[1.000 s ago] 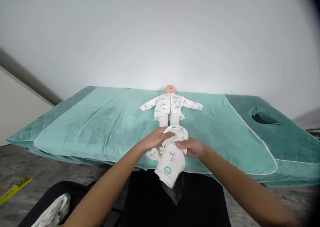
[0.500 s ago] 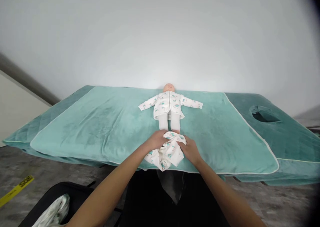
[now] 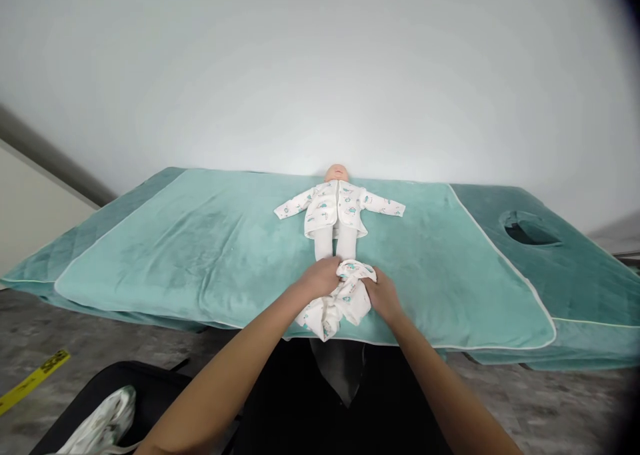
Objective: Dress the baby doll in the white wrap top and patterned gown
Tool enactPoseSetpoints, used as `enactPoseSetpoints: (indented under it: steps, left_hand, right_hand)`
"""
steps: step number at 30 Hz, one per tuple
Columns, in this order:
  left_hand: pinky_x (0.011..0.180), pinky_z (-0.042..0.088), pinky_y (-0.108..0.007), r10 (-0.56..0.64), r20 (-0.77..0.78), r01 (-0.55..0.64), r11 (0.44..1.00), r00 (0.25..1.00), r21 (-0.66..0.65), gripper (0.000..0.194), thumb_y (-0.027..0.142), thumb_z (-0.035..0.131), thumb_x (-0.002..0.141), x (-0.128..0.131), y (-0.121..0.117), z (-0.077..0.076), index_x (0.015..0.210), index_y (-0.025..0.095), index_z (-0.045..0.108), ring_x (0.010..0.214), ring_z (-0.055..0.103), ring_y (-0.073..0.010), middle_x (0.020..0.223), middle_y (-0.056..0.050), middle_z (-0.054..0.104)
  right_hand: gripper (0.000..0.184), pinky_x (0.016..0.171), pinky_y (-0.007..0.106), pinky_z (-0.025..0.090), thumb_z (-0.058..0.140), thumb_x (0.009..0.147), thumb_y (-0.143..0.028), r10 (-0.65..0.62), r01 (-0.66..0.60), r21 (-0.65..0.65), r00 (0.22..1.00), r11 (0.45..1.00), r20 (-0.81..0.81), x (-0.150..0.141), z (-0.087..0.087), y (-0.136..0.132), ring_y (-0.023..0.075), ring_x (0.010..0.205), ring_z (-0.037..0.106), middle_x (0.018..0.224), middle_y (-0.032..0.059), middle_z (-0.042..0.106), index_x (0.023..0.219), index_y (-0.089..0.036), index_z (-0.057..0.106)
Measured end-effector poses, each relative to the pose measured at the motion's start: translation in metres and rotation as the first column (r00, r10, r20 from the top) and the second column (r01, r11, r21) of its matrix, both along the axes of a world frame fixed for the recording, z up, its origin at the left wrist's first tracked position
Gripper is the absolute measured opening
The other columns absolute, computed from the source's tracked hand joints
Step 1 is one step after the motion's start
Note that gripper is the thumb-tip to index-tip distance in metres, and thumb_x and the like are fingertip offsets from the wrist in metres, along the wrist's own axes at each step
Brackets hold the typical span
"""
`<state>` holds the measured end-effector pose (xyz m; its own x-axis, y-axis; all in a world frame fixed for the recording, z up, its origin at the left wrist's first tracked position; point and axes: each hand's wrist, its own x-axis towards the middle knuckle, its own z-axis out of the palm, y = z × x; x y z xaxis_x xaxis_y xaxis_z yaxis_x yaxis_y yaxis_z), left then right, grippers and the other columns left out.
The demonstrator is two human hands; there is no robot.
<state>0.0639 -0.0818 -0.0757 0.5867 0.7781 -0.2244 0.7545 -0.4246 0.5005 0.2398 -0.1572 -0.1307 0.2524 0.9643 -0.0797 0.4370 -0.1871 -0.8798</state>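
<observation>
Your left hand (image 3: 323, 276) and right hand (image 3: 384, 295) grip a bunched garment (image 3: 350, 300) at the near side of a green bed (image 3: 240, 241), a pale wall (image 3: 320, 75) along its far edge.

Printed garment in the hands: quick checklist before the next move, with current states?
1. Left hand gripping the printed garment: ok.
2. Right hand gripping its other side: ok.
3. Garment smooth: not ok, bunched and folded.
4. Doll lying face up on the green blanket: ok.
5. Doll's jacket on, sleeves spread: ok.
6. Feet clear of the garment: cannot tell, hidden by hand and cloth.
</observation>
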Motion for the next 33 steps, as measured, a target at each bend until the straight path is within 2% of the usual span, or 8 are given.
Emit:
enactPoseSetpoints:
  steps: [4,8,12,16,20,26,29,33]
  left_hand:
    - [0.07,0.05,-0.032,0.109,0.176,-0.074,0.978,0.978,-0.193,0.022,0.016,0.055,0.08,-0.002,-0.001,0.005,0.101,0.018,0.059,0.083,0.068,-0.0241,0.091,-0.007,0.069]
    - [0.052,0.044,-0.025,0.264,0.409,-0.078,0.906,0.873,-0.417,0.024,0.017,0.055,0.077,-0.004,0.0,0.007,0.101,0.021,0.054,0.054,0.058,-0.0146,0.07,0.003,0.057]
    - [0.053,0.042,-0.024,0.307,0.405,-0.228,0.946,0.861,-0.232,0.021,0.01,0.051,0.075,0.001,0.021,0.005,0.092,0.022,0.056,0.054,0.057,-0.0134,0.072,0.002,0.06]
    - [0.061,0.043,-0.026,0.357,0.356,-0.363,0.93,0.864,-0.051,0.02,0.009,0.049,0.078,0.011,0.056,0.0,0.091,0.022,0.059,0.066,0.061,-0.0174,0.079,-0.002,0.066]
    - [0.072,0.046,-0.03,0.36,0.31,-0.389,0.921,0.88,0.033,0.021,0.011,0.051,0.08,0.022,0.076,-0.003,0.094,0.021,0.063,0.076,0.065,-0.0214,0.085,-0.005,0.071]
    - [0.08,0.046,-0.034,0.299,0.25,-0.313,0.95,0.921,0.018,0.023,0.026,0.056,0.083,0.02,0.076,0.009,0.102,0.02,0.067,0.094,0.066,-0.0272,0.101,-0.009,0.073]
    - [0.084,0.046,-0.035,0.172,0.274,-0.165,0.985,0.946,-0.049,0.03,0.039,0.062,0.081,0.008,0.071,0.013,0.103,0.019,0.068,0.101,0.064,-0.0302,0.108,-0.009,0.073]
    - [0.086,0.048,-0.035,0.1,0.301,-0.048,0.983,0.948,-0.176,0.045,0.041,0.067,0.076,-0.007,0.066,0.011,0.116,0.02,0.066,0.106,0.063,-0.0307,0.117,-0.007,0.071]
  right_hand:
    - [0.026,0.084,0.035,0.049,0.055,0.084,-0.039,0.073,-0.042,0.099,0.94,0.994,-0.332,-0.001,-0.013,0.009,0.025,0.097,0.064,0.103,0.0053,0.072,0.1,-0.021,0.065]
    - [0.028,0.079,0.034,0.05,0.062,0.082,-0.041,0.163,-0.074,0.19,0.844,0.979,-0.511,0.003,-0.016,0.02,0.0246,0.093,0.064,0.1,0.0037,0.072,0.104,-0.023,0.065]
    - [0.025,0.072,0.032,0.046,0.07,0.075,-0.041,0.165,-0.072,0.215,0.876,0.974,-0.454,0.01,-0.017,0.04,0.0206,0.079,0.058,0.084,0.0003,0.068,0.089,-0.021,0.064]
    - [0.025,0.072,0.031,0.043,0.068,0.076,-0.045,0.109,-0.042,0.253,0.961,0.967,-0.256,0.018,-0.018,0.064,0.0189,0.076,0.053,0.078,-0.0005,0.063,0.078,-0.021,0.061]
    - [0.028,0.075,0.034,0.046,0.063,0.078,-0.048,0.052,0.01,0.285,0.976,0.959,-0.211,0.022,-0.017,0.091,0.0215,0.081,0.057,0.085,0.0024,0.068,0.083,-0.02,0.063]
    - [0.028,0.087,0.036,0.048,0.061,0.08,-0.042,0.06,0.019,0.295,0.965,0.955,-0.255,0.03,-0.03,0.116,0.0233,0.094,0.061,0.1,0.0039,0.073,0.098,-0.021,0.069]
    - [0.029,0.083,0.033,0.049,0.065,0.08,-0.038,0.136,-0.01,0.276,0.886,0.961,-0.442,0.038,-0.043,0.116,0.0203,0.09,0.062,0.1,0.0023,0.072,0.103,-0.021,0.068]
    - [0.033,0.073,0.029,0.049,0.079,0.072,-0.034,0.25,-0.097,0.248,0.656,0.964,-0.713,0.046,-0.048,0.111,0.0161,0.078,0.061,0.092,-0.0008,0.07,0.101,-0.023,0.067]
